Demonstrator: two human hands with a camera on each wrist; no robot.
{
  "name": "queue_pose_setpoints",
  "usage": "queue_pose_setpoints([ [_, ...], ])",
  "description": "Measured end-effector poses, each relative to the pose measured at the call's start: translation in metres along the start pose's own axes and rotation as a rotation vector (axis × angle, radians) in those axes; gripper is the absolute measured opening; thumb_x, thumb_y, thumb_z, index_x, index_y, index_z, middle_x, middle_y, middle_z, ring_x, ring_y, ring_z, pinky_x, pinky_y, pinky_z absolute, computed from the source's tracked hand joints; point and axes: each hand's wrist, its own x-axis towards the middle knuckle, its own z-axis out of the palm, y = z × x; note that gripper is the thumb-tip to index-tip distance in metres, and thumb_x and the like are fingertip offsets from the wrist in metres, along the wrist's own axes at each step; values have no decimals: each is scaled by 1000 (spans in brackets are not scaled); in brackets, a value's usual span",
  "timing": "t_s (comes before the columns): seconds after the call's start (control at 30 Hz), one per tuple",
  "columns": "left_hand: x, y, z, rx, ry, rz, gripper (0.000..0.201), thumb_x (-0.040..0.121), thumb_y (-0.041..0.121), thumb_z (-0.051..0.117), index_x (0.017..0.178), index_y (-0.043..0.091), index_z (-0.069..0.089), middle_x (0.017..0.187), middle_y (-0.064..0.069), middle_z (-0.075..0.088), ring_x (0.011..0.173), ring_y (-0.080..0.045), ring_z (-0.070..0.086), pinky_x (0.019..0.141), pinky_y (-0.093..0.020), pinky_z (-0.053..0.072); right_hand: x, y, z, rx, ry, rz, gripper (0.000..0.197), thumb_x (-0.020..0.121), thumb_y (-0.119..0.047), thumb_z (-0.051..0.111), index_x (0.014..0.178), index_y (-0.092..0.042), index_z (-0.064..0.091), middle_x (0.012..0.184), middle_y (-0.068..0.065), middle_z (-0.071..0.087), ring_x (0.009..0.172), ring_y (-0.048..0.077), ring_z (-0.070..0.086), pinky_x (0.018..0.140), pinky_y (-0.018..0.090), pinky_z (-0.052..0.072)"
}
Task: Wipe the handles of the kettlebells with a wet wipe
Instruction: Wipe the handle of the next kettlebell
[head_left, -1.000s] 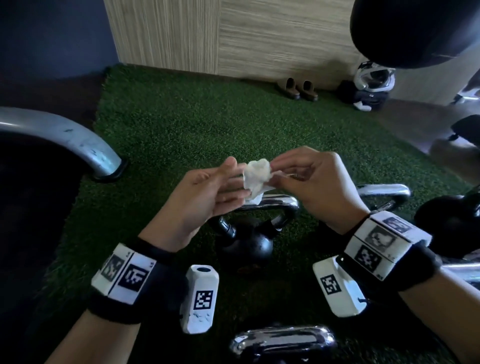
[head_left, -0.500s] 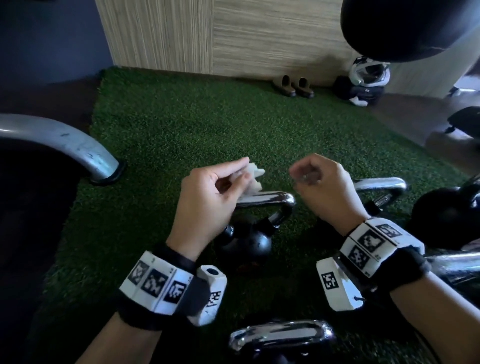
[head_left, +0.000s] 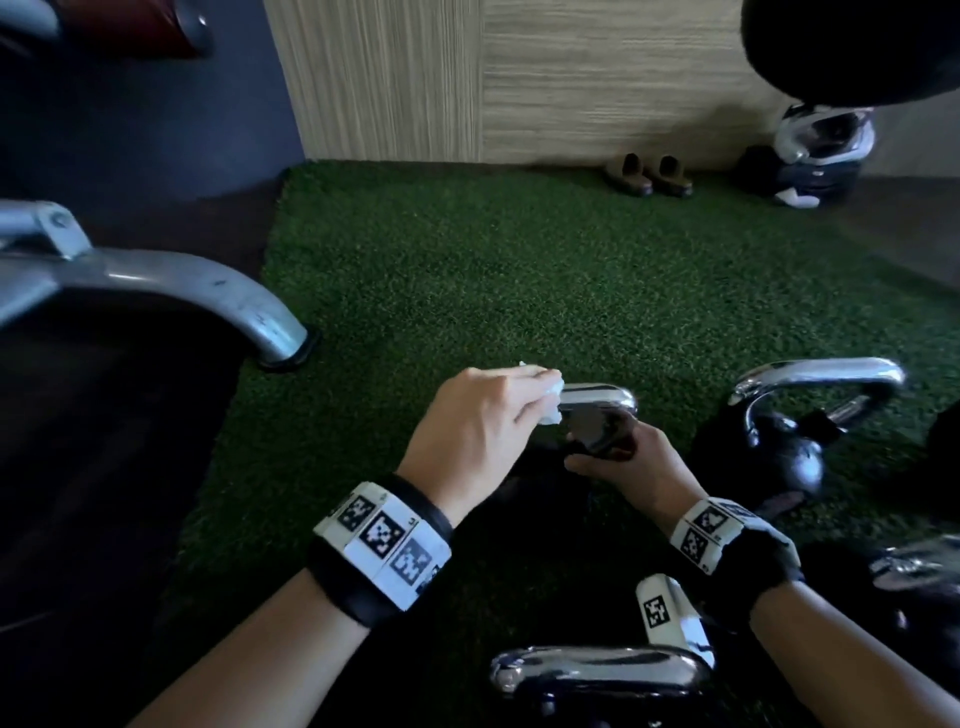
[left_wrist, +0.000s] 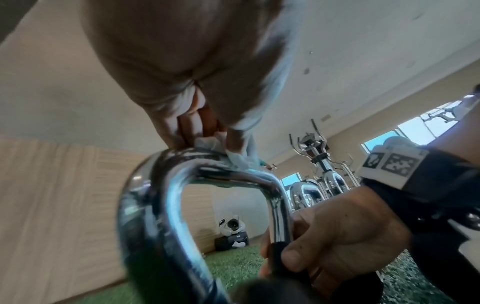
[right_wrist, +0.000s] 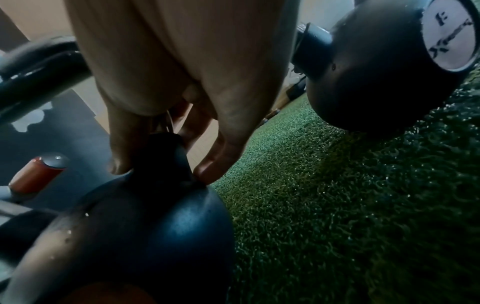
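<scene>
A black kettlebell (right_wrist: 135, 236) with a chrome handle (head_left: 597, 397) stands on the green turf in front of me. My left hand (head_left: 483, 421) grips a crumpled white wet wipe (head_left: 551, 400) and presses it on the left end of the handle's top bar; the left wrist view shows the wipe (left_wrist: 233, 154) between fingers and chrome handle (left_wrist: 166, 205). My right hand (head_left: 634, 462) grips the right leg of the handle where it meets the ball, with its fingers (right_wrist: 124, 144) curled around the black neck.
A second chrome-handled kettlebell (head_left: 784, 436) stands to the right, a third handle (head_left: 597, 670) lies near me at the bottom, and another dark ball (right_wrist: 376, 67) is close on the right. A grey machine tube (head_left: 208, 291) curves down at left. Slippers (head_left: 649, 176) sit by the far wall.
Both hands have dropped from in front of me to the kettlebell. The right hand let go of the wipe and took the handle's leg. The left hand brought the wipe onto the bar.
</scene>
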Motion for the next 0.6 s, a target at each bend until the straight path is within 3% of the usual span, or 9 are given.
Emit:
queue_pose_setpoints([
  [0.1, -17, -9, -7, 8, 91, -14, 11, 99, 16, 68, 106, 14, 75, 103, 13, 78, 93, -7, 75, 78, -35, 62, 0, 5, -2, 16, -4, -1, 29, 67, -11, 94, 87, -20, 74, 88, 3, 79, 79, 8, 71, 78, 21, 56],
  [0.17, -23, -8, -4, 79, 112, 22, 21, 96, 14, 72, 117, 14, 76, 119, 8, 76, 106, -10, 74, 88, -33, 62, 2, 11, -3, 0, -16, -11, 31, 66, -19, 95, 90, -22, 76, 90, 1, 79, 85, 12, 72, 85, 29, 57],
  [0.23, -26, -11, -1, 21, 154, 15, 28, 95, 11, 73, 123, 12, 75, 126, 8, 73, 115, -4, 69, 97, -25, 57, 3, 15, -2, -20, -10, -11, 35, 65, -26, 96, 94, -26, 77, 93, 0, 78, 91, 17, 74, 90, 34, 57],
  [0.3, -33, -22, -2, -128, 239, -73, 27, 96, 9, 72, 123, 9, 75, 120, 19, 70, 110, 7, 68, 97, -15, 54, 2, 16, -1, -19, 6, -19, 35, 66, -28, 96, 94, -29, 77, 94, -1, 79, 94, 19, 75, 93, 36, 57],
  [0.37, -46, -36, -2, -220, 314, -169, 27, 96, 10, 72, 123, 7, 74, 116, 20, 69, 106, 11, 68, 93, -18, 57, 1, 16, 1, 1, 19, -36, 33, 67, -26, 96, 94, -29, 77, 95, -2, 79, 95, 20, 75, 94, 36, 57],
  [0.43, -58, -43, 1, -226, 348, -186, 29, 96, 9, 72, 125, 5, 72, 121, 8, 71, 110, 3, 70, 94, -24, 59, -1, 16, 2, 28, 27, -37, 32, 68, -23, 95, 93, -28, 77, 95, -2, 79, 94, 19, 75, 93, 33, 57],
  [0.5, -67, -44, 8, -228, 363, -161, 31, 96, 8, 71, 126, 4, 71, 127, -2, 71, 117, -6, 69, 98, -24, 57, -3, 16, 3, 49, 36, -43, 31, 68, -21, 94, 93, -28, 77, 93, -2, 79, 91, 13, 74, 91, 31, 55],
  [0.6, -75, -49, 20, -442, 396, -284, 31, 97, 9, 68, 128, 4, 69, 127, -3, 71, 118, -12, 70, 100, -26, 56, -6, 16, 3, 78, 39, -40, 30, 69, -18, 93, 94, -26, 78, 96, -1, 80, 94, 13, 74, 94, 33, 56],
])
